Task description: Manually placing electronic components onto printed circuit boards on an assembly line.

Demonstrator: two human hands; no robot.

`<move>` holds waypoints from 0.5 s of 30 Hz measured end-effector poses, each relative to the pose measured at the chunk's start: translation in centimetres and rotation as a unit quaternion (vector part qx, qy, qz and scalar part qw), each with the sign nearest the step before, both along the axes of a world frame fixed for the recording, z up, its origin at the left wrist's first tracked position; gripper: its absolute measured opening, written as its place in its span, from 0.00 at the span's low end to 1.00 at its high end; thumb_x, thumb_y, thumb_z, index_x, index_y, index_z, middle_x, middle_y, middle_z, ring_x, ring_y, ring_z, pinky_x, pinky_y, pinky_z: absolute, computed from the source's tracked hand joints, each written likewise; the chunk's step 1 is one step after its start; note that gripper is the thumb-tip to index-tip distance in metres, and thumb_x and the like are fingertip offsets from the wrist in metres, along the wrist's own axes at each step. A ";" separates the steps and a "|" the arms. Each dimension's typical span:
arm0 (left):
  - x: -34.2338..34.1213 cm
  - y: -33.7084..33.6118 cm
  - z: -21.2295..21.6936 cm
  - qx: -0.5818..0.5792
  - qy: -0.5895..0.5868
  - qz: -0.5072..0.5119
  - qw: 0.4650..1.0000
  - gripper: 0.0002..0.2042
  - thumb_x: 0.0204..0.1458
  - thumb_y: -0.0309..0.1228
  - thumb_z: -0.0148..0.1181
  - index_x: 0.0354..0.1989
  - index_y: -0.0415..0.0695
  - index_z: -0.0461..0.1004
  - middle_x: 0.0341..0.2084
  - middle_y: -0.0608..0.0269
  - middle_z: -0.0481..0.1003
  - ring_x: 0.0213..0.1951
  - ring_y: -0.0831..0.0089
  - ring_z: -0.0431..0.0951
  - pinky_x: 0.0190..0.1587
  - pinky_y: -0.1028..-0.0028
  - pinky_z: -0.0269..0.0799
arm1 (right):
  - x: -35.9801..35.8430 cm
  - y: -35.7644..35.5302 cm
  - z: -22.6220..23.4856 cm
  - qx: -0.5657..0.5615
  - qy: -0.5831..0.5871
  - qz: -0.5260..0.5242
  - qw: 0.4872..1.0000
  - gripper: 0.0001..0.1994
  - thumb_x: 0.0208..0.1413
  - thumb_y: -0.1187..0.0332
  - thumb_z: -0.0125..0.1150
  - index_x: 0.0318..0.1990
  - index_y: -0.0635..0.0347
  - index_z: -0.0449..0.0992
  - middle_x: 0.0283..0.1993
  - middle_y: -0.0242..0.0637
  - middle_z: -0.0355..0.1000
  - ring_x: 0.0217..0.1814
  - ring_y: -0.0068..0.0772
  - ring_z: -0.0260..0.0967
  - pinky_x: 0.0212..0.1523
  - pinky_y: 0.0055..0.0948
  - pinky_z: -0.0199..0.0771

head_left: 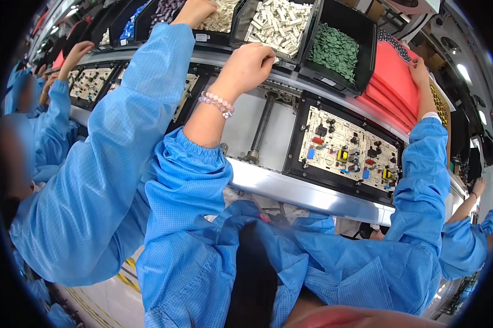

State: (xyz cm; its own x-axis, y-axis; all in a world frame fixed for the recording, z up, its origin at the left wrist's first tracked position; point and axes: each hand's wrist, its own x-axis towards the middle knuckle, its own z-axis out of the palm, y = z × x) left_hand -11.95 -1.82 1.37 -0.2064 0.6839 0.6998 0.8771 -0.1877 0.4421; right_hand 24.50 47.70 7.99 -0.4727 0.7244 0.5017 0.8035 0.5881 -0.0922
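Note:
My left hand (pixel 248 66), with two beaded bracelets on its wrist, is at the front edge of a black bin (pixel 300 64) of white rectangular parts (pixel 278 26). Its fingers are curled closed, and anything in them is hidden. Out to the right, my right hand (pixel 420 72) is over the edge of a stack of red sheets (pixel 391 76), close to a strip of small dark round parts (pixel 394 45). Its fingers look bent together; what they hold, if anything, cannot be made out. Between my arms a circuit board (pixel 349 148) with several components lies in a black frame (pixel 297 158) on the line.
Green disc-shaped parts (pixel 334 52) fill a bin between my hands. A co-worker's sleeve (pixel 131 104) crosses close on my left, that hand in a neighbouring bin. A metal rail (pixel 306 188) runs along the front. Yellow-and-black parts (pixel 438 104) stand far right.

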 end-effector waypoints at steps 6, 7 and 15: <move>0.3 -0.4 0.1 -0.018 0.004 0.011 1.000 0.05 0.48 0.25 0.56 0.27 0.38 0.76 0.25 0.51 0.75 0.32 0.53 0.76 0.37 0.61 0.72 | 1.2 -3.2 -0.5 0.044 0.018 0.005 0.999 0.19 0.55 0.56 0.58 0.48 0.59 0.73 0.41 0.47 0.75 0.45 0.46 0.73 0.46 0.38 0.71; 0.5 -0.7 -0.2 -0.018 0.003 0.011 1.000 0.05 0.48 0.25 0.56 0.27 0.38 0.76 0.25 0.51 0.75 0.32 0.53 0.76 0.37 0.61 0.72 | 0.8 -4.3 -0.8 0.049 0.033 0.009 0.998 0.19 0.55 0.56 0.59 0.48 0.58 0.74 0.41 0.47 0.75 0.45 0.45 0.73 0.47 0.38 0.71; 1.3 0.5 0.2 -0.013 0.013 0.013 1.000 0.06 0.49 0.25 0.59 0.32 0.34 0.75 0.26 0.53 0.74 0.24 0.64 0.75 0.29 0.71 0.70 | -3.4 -14.0 3.3 -0.091 0.259 0.162 0.948 0.19 0.56 0.62 0.60 0.53 0.61 0.73 0.45 0.36 0.76 0.46 0.26 0.72 0.49 0.26 0.69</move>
State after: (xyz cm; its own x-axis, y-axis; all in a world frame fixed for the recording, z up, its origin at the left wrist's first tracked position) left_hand -10.61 -1.32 1.62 -0.2055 0.6960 0.6880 0.8931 -0.1540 0.4226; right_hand 21.14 33.73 11.26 -0.4089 0.6796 0.6090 0.4018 0.7333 -0.5485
